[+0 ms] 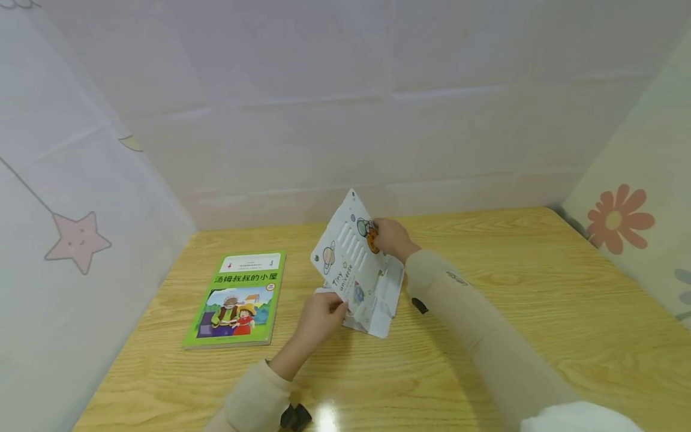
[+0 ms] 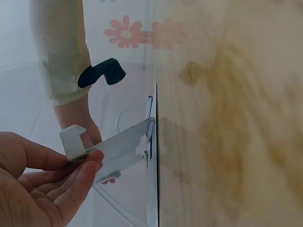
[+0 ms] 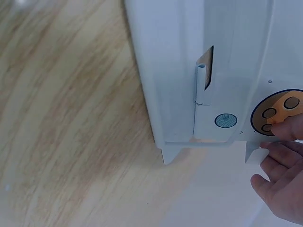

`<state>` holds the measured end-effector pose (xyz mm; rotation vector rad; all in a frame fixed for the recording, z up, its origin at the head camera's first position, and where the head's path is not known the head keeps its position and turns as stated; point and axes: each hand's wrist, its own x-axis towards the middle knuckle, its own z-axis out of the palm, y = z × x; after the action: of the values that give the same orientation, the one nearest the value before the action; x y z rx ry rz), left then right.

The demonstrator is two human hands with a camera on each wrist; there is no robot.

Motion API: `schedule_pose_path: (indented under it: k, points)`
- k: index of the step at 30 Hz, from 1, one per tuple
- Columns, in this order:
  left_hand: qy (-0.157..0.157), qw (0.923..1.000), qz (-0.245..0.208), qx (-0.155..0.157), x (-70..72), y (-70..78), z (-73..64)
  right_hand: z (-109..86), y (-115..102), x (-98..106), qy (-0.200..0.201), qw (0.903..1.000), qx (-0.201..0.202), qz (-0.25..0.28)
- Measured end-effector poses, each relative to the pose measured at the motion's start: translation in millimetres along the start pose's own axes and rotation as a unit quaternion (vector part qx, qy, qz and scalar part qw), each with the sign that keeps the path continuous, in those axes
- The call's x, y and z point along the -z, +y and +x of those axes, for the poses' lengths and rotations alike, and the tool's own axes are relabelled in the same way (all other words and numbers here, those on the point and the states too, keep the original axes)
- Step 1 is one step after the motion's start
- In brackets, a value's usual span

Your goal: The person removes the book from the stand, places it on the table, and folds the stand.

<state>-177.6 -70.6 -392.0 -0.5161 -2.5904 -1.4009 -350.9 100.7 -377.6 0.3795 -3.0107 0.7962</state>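
Note:
A white metal book stand (image 1: 353, 264), printed with planets and the words "Tiny universe", stands on the table with its panel tilted up from a flat base (image 1: 382, 324). My left hand (image 1: 318, 315) pinches the panel's lower edge between thumb and fingers, beside a bent metal tab (image 2: 72, 144) in the left wrist view. At the panel's right edge, my right hand (image 1: 394, 238) grips it near the orange planet print. The right wrist view shows that thumb on the print and the fingers behind the edge. A hinge (image 3: 200, 90) joins panel and base.
Left of the stand lies a green-bordered children's book (image 1: 237, 300) with a picture cover. The wooden table (image 1: 513, 288) reaches back to a pale cloth wall (image 1: 345, 120). Dark straps (image 1: 295, 417) hang at the sleeves.

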Motion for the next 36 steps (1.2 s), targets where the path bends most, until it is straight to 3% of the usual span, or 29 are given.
schedule_pose_path:
  k: [7, 9, 13, 21, 31, 36]
  points:
    - [0.006, 0.9997, -0.023, -0.003, -10.4, 4.9, -1.7, 0.7, -9, 1, -0.030, 0.9993, -0.005, 0.019]
    - [0.011, 0.9995, -0.029, -0.001, -13.8, 6.3, -1.9, -0.4, -11, 1, -0.033, 0.9991, 0.011, 0.025]
    - [0.029, 0.9994, -0.021, -0.004, -20.0, 9.7, -1.9, -1.4, -18, 1, -0.046, 0.9980, 0.032, 0.030]
    - [0.051, 0.9984, -0.018, 0.017, -28.9, 18.3, -4.6, 0.1, -30, 2, -0.087, 0.9939, 0.033, 0.060]
    - [0.072, 0.9972, -0.019, 0.008, -42.9, 21.7, -4.1, -4.0, -38, 6, -0.119, 0.9882, 0.077, 0.059]
    - [0.076, 0.9969, -0.018, 0.013, -46.6, 24.3, -2.9, 2.3, -38, -2, -0.131, 0.9868, 0.092, 0.029]
